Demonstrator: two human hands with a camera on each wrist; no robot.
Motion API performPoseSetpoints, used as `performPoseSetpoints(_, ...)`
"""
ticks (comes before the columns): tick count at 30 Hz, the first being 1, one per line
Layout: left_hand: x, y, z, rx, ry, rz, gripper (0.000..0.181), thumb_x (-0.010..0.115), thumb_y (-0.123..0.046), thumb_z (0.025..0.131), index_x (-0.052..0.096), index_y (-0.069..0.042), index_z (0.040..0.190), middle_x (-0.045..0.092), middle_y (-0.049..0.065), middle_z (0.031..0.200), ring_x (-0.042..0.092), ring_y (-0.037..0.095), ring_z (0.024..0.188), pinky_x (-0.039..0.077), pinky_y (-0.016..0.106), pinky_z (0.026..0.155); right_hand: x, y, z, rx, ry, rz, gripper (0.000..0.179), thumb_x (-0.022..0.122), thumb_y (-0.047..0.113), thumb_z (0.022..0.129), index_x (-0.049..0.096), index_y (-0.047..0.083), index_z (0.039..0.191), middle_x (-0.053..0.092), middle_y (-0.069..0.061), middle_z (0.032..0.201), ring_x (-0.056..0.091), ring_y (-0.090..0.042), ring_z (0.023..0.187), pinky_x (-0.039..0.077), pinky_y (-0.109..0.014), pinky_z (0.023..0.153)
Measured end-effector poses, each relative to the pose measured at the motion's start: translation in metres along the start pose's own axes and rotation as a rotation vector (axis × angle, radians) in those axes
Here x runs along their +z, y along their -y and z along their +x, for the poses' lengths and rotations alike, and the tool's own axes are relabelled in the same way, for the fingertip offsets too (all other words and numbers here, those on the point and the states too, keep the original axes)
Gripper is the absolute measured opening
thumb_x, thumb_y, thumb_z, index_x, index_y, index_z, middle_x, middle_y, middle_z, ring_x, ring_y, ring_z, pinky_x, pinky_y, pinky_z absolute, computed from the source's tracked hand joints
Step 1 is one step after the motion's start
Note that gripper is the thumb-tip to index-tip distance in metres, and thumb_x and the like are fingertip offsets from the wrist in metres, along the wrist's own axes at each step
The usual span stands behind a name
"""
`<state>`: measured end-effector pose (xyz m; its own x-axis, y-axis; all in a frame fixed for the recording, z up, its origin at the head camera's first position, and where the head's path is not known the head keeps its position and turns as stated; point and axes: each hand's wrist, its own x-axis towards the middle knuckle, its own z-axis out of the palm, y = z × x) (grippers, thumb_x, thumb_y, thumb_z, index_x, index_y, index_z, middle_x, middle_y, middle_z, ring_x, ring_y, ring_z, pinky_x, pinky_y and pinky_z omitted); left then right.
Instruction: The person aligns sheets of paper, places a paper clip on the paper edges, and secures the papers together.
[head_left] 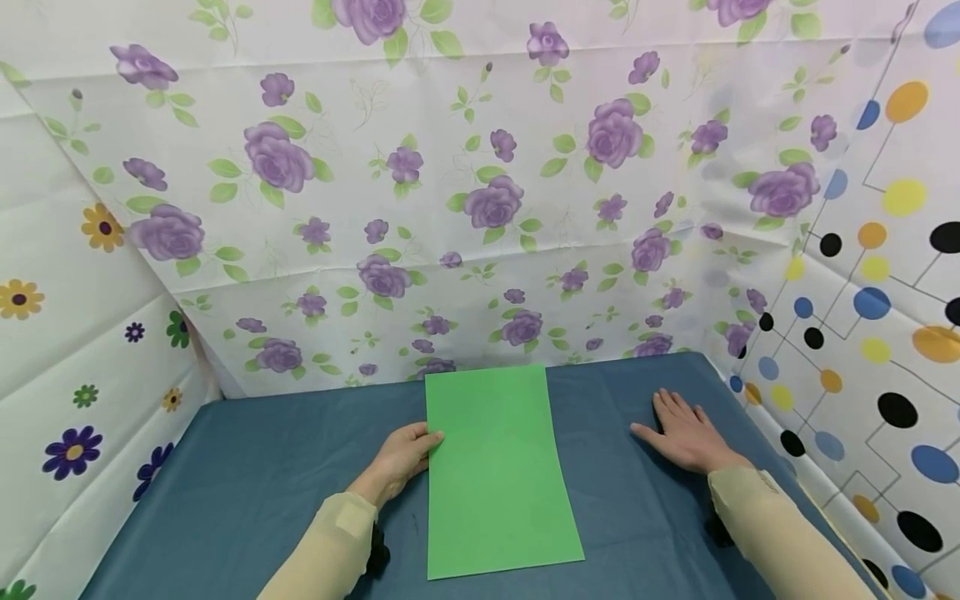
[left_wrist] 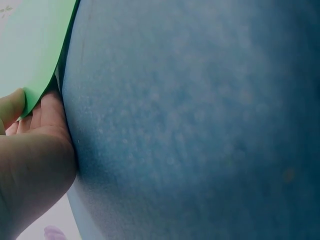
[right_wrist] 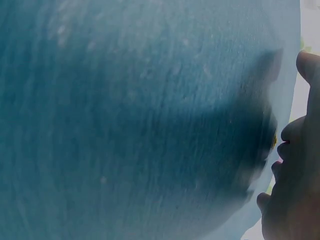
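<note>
A green sheet, shaped like a tall rectangle, lies over the blue tabletop in the head view. At its left edge my left hand pinches it, thumb on top and fingers underneath. The left wrist view shows the same grip, with the sheet's edge raised and bent over the fingers. To the right of the sheet, apart from it, my right hand is spread palm down above the tabletop, holding nothing. Its shadow falls on the blue surface in the right wrist view, where the fingers show dark at the edge.
A blue cloth covers the table. Behind it stands a white backdrop with purple flowers. A daisy-patterned sheet borders the left side, and a dotted sheet borders the right.
</note>
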<state>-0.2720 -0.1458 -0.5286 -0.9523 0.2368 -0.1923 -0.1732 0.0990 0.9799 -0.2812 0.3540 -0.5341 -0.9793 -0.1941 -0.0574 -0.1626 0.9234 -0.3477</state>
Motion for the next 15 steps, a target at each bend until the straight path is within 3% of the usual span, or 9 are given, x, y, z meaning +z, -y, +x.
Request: performPoseSetpoints(15, -0.001, 0.001, 0.001, -0.004, 0.011, -0.003, 0.031, 0.055, -0.017, 0.108, 0.064, 0.004, 0.128, 0.07, 0.013, 0.115, 0.069, 0.024, 0.101, 0.057, 0.039, 0.089, 0.008, 0.012, 0.006, -0.014, 0.041, 0.03, 0.089, 0.032, 0.064, 0.106, 0.02, -0.005, 0.16, 0.011, -0.029, 0.166, 0.006, -0.049, 0.152, 0.0, -0.07, 0.118)
